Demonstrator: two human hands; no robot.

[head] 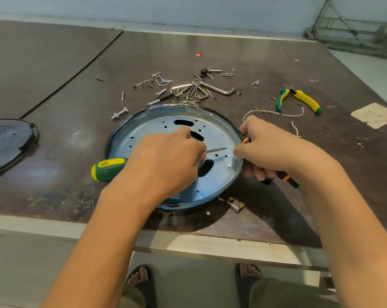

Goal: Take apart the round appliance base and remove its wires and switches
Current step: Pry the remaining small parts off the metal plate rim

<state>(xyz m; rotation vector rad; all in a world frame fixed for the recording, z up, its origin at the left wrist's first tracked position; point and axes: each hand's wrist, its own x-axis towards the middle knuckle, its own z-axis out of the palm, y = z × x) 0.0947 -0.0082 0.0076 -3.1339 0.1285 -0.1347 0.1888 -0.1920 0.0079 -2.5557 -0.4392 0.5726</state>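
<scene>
Likely unscrewing base [212,183]: left hand [165,161] grips green screwdriver [109,170], tip toward 3 o'clock; right hand [274,147] clutches orange tool [285,177] there. Next: seat tip.

Shiny metal base [212,183], glossy plastic screwdriver handle [108,170], worn matt brown tabletop [265,58].

round base [212,132]: near-left part lies under the left hand [165,161] and forearm.
green-and-yellow screwdriver [109,170]: mid-shaft hidden under the left hand; only handle and tip show.
black-and-orange tool [286,177]: mostly covered by the curled fingers of the right hand [274,150]; kind unclear.
black cover [8,143]: cut off by the left edge.
screw pile [188,90]: pieces too small to sort.
red scrap [199,54]: too small to tell.
metal frame [343,25]: blurred, cut off at the top.
sandalled feet [141,278]: heels hidden by the knees.
</scene>
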